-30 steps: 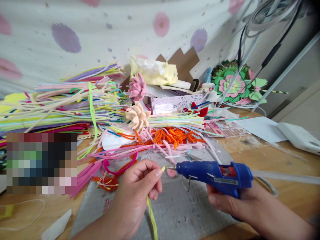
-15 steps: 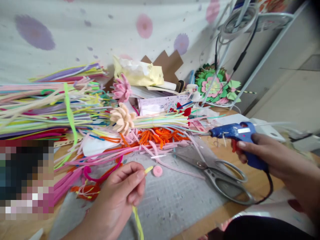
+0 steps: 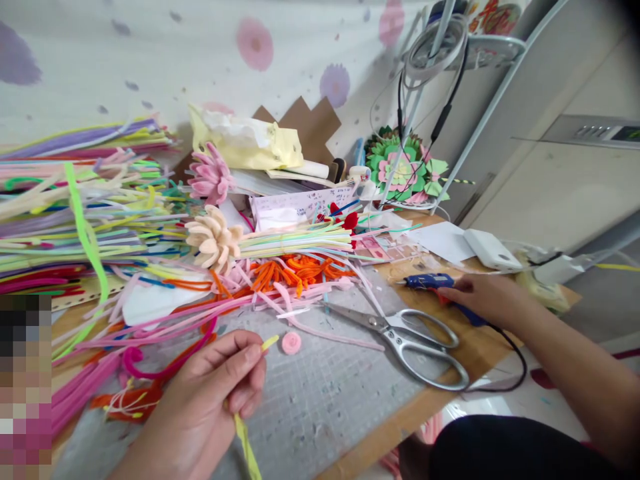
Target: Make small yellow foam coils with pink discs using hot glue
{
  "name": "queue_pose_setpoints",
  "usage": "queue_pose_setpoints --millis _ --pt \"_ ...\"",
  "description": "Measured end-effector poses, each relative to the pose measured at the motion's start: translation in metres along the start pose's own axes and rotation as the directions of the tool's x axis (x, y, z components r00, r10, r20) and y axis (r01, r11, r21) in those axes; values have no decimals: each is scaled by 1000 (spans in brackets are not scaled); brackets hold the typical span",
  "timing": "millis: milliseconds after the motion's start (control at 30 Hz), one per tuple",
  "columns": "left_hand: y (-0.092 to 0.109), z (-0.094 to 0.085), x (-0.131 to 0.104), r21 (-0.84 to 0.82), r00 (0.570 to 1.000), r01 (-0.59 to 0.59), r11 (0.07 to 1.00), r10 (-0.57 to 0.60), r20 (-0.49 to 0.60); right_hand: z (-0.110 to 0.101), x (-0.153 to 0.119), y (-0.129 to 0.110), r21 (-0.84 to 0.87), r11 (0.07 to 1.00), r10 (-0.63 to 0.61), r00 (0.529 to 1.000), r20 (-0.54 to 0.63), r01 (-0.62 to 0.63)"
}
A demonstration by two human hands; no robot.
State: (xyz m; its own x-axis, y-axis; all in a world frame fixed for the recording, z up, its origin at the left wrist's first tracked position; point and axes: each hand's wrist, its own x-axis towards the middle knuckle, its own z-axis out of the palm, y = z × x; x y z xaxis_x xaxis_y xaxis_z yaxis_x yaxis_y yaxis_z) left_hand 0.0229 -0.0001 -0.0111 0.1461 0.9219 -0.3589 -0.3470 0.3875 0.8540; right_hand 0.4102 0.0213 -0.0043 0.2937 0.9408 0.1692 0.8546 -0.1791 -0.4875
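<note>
Pinched between the thumb and fingers of my left hand is a narrow yellow strip; its short tip sticks out in front and its long end hangs below. A small pink coiled disc lies on the grey cutting mat, just beyond the strip's tip. At the right, my right hand grips a blue glue gun with a red trigger, low at the wooden tabletop with its nozzle pointing left. Large metal scissors lie partly spread between my hands.
Bundles of coloured pipe cleaners fill the left and back. A cream fuzzy flower and a pink one stand among them. The glue gun's black cord loops past the table edge. A white box sits at back right.
My right hand has lowered the glue gun from above the table to the tabletop. My left hand still pinches the yellow strip. The view has turned slightly to the right.
</note>
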Motion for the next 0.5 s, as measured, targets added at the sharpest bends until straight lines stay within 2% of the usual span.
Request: queue_pose_setpoints --millis 67,133,200,267,500 --pt "0 -1 0 -9 1000 12 1000 -12 -7 -4 -3 -12 -44 998 -52 998 30 54" --pt "0 -1 1 -13 1000 24 1000 -24 -4 0 -8 -25 -17 989 -141 980 142 145" --pt "0 -1 1 -17 1000 26 1000 -26 -1 10 -13 -37 51 971 -240 930 279 235" --pt "0 -1 1 -26 1000 29 999 -30 -6 20 -16 -46 97 954 -300 884 359 284" --pt "-1 1 1 -69 1000 6 998 -6 -4 32 -15 -61 104 936 -350 855 382 337"
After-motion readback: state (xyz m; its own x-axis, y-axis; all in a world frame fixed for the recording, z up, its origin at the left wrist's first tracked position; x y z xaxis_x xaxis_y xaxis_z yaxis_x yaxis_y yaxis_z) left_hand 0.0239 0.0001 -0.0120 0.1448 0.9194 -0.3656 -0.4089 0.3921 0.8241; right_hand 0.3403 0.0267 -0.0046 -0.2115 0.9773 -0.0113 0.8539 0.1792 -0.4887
